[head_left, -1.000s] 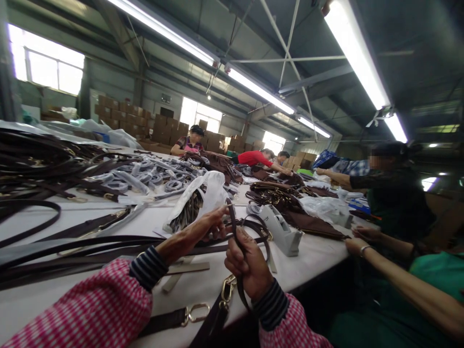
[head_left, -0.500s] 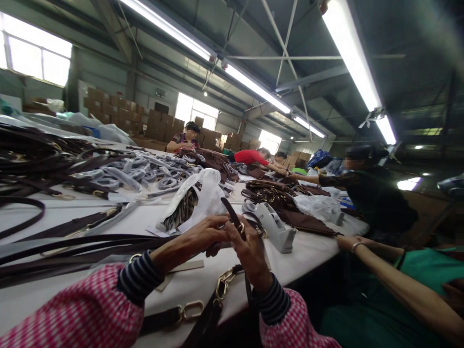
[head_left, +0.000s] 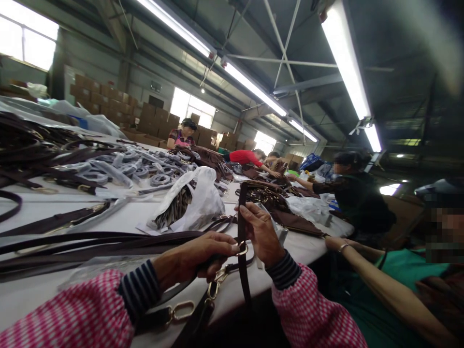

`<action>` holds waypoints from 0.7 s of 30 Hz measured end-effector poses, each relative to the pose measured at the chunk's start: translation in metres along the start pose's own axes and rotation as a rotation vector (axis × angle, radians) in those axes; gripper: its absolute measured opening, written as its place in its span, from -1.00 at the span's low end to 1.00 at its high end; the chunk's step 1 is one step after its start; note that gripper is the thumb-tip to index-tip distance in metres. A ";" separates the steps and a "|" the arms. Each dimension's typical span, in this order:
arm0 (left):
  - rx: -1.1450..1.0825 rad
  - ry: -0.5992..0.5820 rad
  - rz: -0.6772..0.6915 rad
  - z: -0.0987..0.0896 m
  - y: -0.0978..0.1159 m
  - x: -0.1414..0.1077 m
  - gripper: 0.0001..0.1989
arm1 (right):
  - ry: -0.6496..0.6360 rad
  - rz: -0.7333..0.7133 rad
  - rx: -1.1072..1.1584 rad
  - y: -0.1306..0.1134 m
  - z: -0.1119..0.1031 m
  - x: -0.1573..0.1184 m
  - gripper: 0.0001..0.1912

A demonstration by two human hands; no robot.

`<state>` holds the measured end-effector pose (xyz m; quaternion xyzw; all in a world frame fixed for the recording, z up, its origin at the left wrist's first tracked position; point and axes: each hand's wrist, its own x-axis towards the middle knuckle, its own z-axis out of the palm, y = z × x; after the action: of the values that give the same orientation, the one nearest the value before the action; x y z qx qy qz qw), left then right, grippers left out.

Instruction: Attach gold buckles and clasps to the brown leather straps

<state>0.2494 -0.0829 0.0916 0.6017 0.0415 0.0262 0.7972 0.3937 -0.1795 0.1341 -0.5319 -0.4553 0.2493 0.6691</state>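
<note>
A dark brown strap [head_left: 243, 278] hangs upright in front of me, its upper end above my fingers and its lower part dangling past the table edge. My right hand [head_left: 263, 234] pinches it near the upper end. Thumb and fingers of my left hand [head_left: 199, 253] are closed at a gold buckle [head_left: 243, 248] through which the strap appears to pass. Below my hands lie a gold clasp [head_left: 214, 285] and an oval gold ring [head_left: 183, 310] on other dark straps. A grey tape dispenser shows only partly behind my right hand.
A white plastic bag [head_left: 206, 198] of small packed pieces stands ahead. Long brown straps [head_left: 108, 237] lie leftward, with plastic-wrapped straps [head_left: 137, 166] piled beyond. Brown bags [head_left: 266, 193] are stacked ahead right. A co-worker's arm [head_left: 380, 270] reaches in from the right; other people work farther back.
My hands were close together around the strap; now my right hand holds its upper end upright, with the left at the buckle. More of the strap hangs visible. The view has shifted slightly right.
</note>
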 end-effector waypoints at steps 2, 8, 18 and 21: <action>-0.005 -0.018 -0.017 0.003 -0.005 0.002 -0.73 | 0.001 0.023 0.069 -0.001 -0.008 -0.002 -0.72; -0.049 -0.057 -0.038 0.005 -0.015 0.006 -0.73 | 0.055 -0.020 0.087 0.003 -0.032 -0.008 -0.74; 0.048 0.059 -0.076 0.014 -0.016 0.006 -0.69 | -0.007 0.007 0.105 0.005 -0.044 -0.018 -0.76; 0.082 0.085 -0.082 0.018 -0.017 0.005 -0.73 | -0.095 0.119 0.061 0.005 -0.043 -0.024 -0.75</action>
<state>0.2555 -0.1040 0.0797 0.6299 0.1010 0.0173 0.7699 0.4213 -0.2184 0.1207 -0.5251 -0.4462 0.3272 0.6466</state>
